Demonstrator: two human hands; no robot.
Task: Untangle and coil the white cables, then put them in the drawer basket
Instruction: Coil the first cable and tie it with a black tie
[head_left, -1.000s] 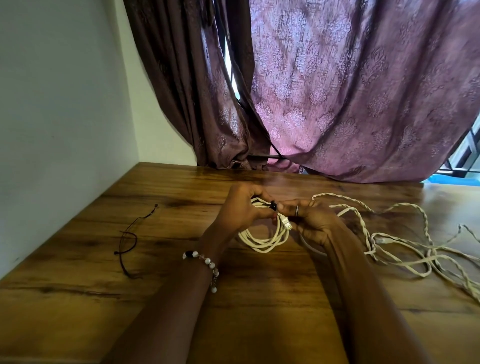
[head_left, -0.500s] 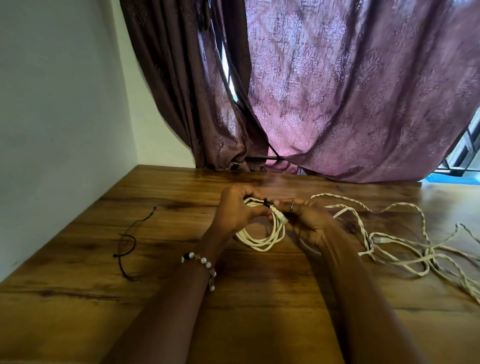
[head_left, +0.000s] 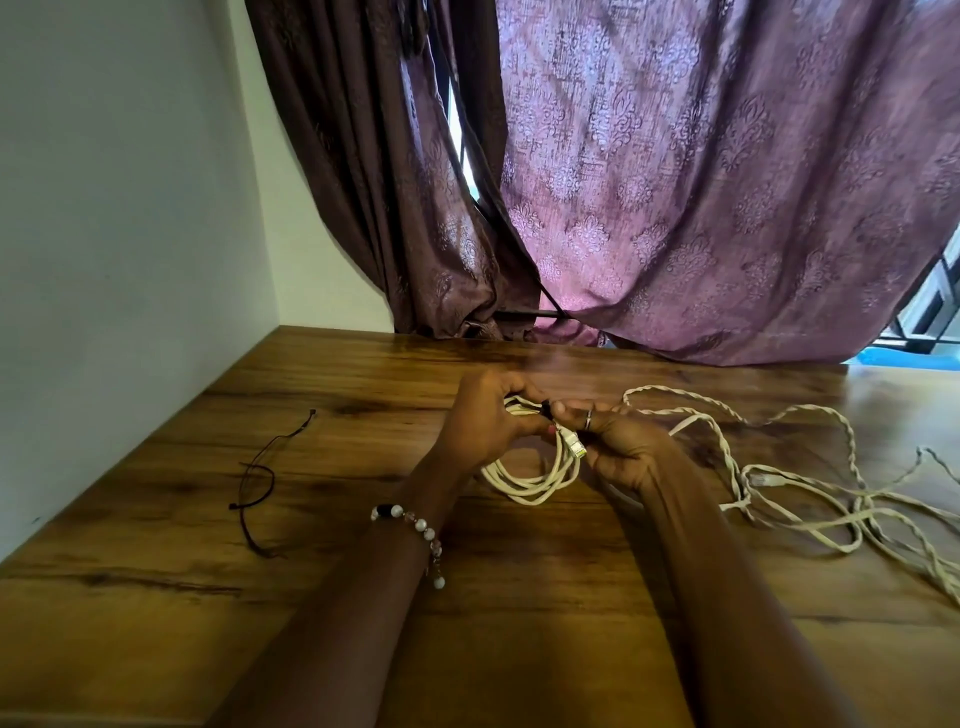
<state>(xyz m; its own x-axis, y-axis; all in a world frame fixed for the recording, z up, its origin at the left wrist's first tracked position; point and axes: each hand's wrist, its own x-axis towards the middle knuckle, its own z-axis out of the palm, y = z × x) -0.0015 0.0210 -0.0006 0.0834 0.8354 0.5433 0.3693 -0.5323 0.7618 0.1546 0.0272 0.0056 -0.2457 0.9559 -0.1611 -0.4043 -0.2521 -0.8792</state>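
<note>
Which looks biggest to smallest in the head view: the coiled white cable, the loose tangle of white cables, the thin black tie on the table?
1. Loose tangle of white cables, sprawling widest.
2. Thin black tie and coiled white cable: similar extent, unsure.

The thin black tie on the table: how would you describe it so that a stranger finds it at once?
Start at the wooden table and go to its left side, near the white wall. There the black tie lies alone, a thin dark curved strand. The cables on the right are white and thicker, and the coil is held in the hands.
</note>
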